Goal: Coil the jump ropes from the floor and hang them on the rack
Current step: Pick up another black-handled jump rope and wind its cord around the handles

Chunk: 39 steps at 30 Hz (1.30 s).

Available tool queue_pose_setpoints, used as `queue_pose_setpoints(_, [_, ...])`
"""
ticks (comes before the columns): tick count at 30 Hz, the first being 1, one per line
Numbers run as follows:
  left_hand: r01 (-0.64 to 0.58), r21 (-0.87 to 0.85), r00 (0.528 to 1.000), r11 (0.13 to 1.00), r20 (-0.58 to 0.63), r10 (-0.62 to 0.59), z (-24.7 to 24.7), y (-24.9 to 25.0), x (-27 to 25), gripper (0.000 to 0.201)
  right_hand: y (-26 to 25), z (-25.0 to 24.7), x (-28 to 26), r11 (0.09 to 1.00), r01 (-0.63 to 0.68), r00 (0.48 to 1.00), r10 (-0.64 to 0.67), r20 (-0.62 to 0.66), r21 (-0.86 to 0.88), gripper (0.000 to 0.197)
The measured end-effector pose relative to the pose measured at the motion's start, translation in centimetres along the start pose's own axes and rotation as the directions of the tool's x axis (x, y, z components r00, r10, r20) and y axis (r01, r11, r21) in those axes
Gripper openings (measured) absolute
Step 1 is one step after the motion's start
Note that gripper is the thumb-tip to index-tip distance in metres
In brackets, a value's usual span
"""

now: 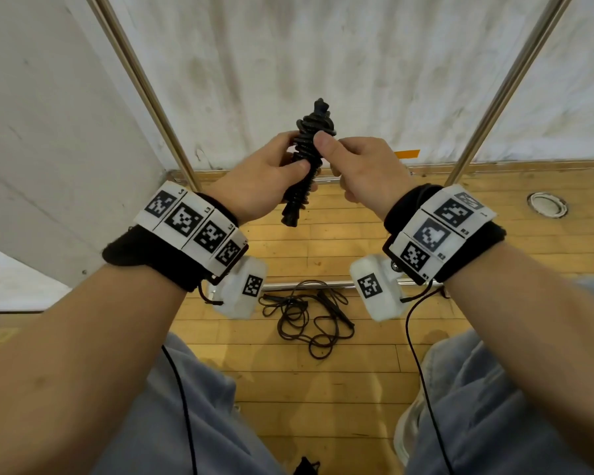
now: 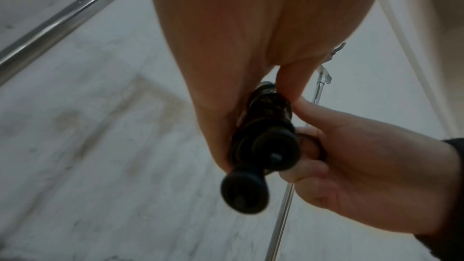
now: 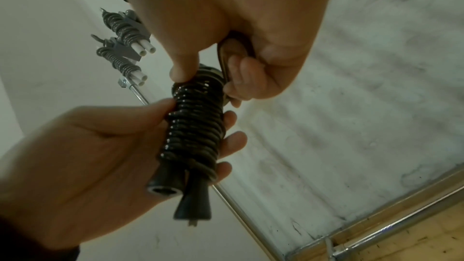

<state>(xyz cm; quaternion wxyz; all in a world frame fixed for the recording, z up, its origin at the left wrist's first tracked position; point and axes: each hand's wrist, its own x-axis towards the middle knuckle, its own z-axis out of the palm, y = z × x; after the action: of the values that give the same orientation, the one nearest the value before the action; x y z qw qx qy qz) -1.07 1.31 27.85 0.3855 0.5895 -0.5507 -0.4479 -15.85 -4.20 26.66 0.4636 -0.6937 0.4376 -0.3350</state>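
A person's left hand [image 1: 271, 180] grips a tightly coiled black jump rope [image 1: 306, 159] while the right hand [image 1: 360, 169] pinches its last loop, apparently finishing the wrap; hanging it on the rack [image 1: 141, 77] likely comes next.

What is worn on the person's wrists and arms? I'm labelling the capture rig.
Both forearms are bare. Each wrist wears a black fabric band carrying white plates printed with black square markers, a white camera housing beneath, and a thin black cable trailing back.
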Motion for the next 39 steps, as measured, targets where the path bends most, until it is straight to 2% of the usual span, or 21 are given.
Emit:
queue_pose_setpoints(5, [-0.01,-0.075,0.995,0.997,-0.096,0.003,-0.21,0.12,-0.23,0.04,-0.32,0.75,-0.24,0.996,-0.033,0.998,0.029,0.055,0.082,0.041])
queue_pose_setpoints(8, [-0.004,-0.057,0.994,0.998,-0.107,-0.002,-0.23,0.12,-0.24,0.045,-0.43,0.82,0.15,0.99,-0.1,0.994,0.094,0.056,0.099,0.048])
queue_pose_setpoints(11, [0.006,-0.011,0.994,1.0,-0.106,-0.008,-0.16,0.01,-0.21,0.046,-0.51,0.86,0.44,0.97,-0.155,0.988,0.148,0.051,0.19,0.034])
queue_pose_setpoints(14, [0.001,0.04,0.995,0.999,-0.101,0.004,-0.2,-0.05,0.02,0.039,-0.66,0.77,0.43,0.966,-0.144,0.989,0.136,0.052,0.213,0.03])
queue_pose_setpoints(17, [-0.004,0.077,0.994,0.997,-0.112,0.012,-0.18,-0.09,0.29,0.036,-0.65,0.82,0.16,0.994,-0.063,0.997,0.06,0.045,0.09,0.045])
queue_pose_setpoints(20, [-0.012,0.119,0.989,0.993,-0.145,0.029,-0.05,-0.07,0.48,0.047,-0.5,0.96,-0.24,0.998,0.046,0.996,-0.042,0.075,-0.04,0.054])
queue_pose_setpoints(25, [-0.038,0.141,0.979,0.989,-0.193,0.066,0.06,0.02,0.49,0.052,-0.19,0.71,-0.04,0.998,0.035,0.995,-0.04,0.095,0.048,0.065])
queue_pose_setpoints(29, [-0.028,0.113,0.983,0.993,-0.176,0.047,0.39,0.08,0.26,0.056,-0.04,0.96,-0.19,0.996,0.062,0.993,-0.069,0.097,0.069,0.054])
queue_pose_setpoints(34, [-0.043,0.074,0.995,0.996,-0.091,0.05,-0.4,0.34,-0.17,0.052,-0.45,0.41,-0.06,0.973,-0.004,0.992,-0.025,0.124,0.229,0.035])
queue_pose_setpoints(37, [-0.062,0.119,0.988,0.991,-0.133,0.077,-0.35,0.1,-0.05,0.049,-0.43,0.5,-0.23,0.994,0.039,0.995,-0.048,0.084,0.107,0.029])
queue_pose_setpoints(39, [-0.078,0.171,0.98,0.982,-0.17,0.108,0.29,-0.23,0.07,0.058,-0.34,0.81,-0.33,0.999,0.05,0.998,-0.051,0.028,0.017,0.032])
